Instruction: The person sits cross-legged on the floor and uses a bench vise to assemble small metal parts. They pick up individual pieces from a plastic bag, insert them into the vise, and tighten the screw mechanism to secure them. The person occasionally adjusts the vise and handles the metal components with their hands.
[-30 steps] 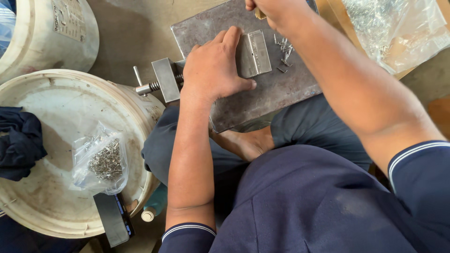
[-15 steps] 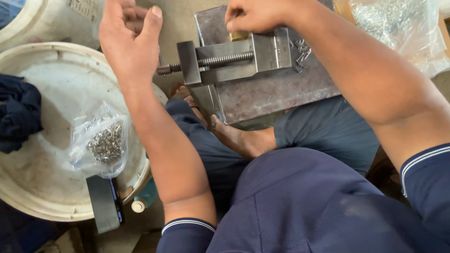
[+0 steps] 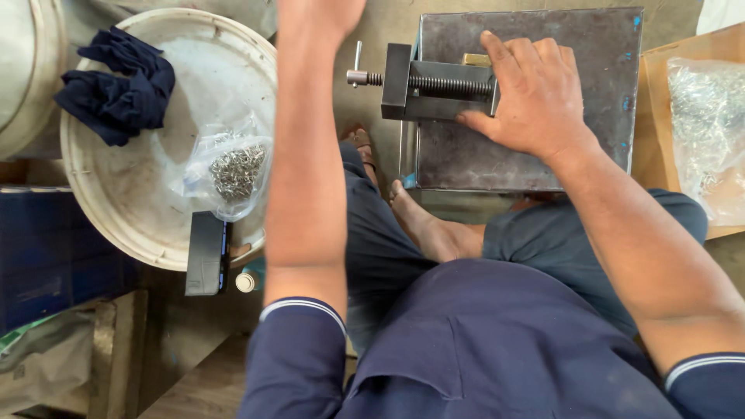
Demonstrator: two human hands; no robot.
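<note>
Seen from above, a seated person stretches both bare arms forward. The left arm runs straight up the middle of the view, forearm bare below a dark blue sleeve with a white-striped cuff; the left hand [image 3: 320, 14] is cut off at the top edge, so its fingers cannot be seen. The right arm angles in from the lower right, and the right hand [image 3: 531, 97] lies palm down, fingers spread and curled slightly, thumb pointing left.
</note>
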